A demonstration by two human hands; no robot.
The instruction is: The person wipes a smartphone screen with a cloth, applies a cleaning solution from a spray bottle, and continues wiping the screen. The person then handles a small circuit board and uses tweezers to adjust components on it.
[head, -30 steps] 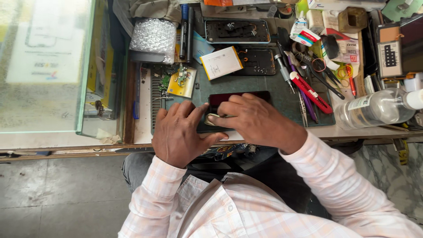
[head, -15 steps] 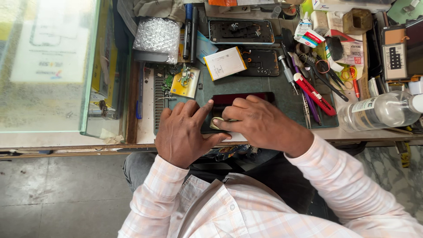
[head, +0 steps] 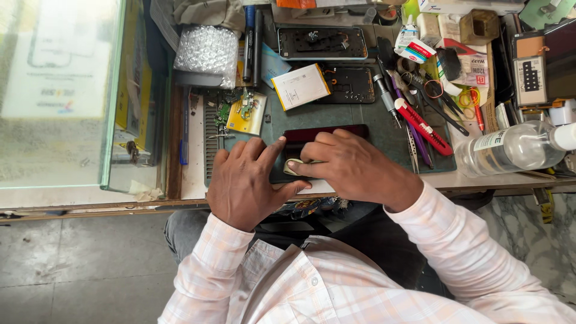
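A cluttered counter (head: 474,179) of tools and parts is seen from above. At its front edge a dark, glossy phone (head: 327,133) lies flat on a green mat (head: 378,123), already opened or not cannot be told. The left hand (head: 249,180) is spread flat on it; a pale, soft cloth (head: 295,166) is pinched by the right hand (head: 354,168) and pressed to the glass.

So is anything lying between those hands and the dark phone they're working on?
Nothing visible. The left hand rests right on the phone, and the right hand presses a small pale pad onto it.
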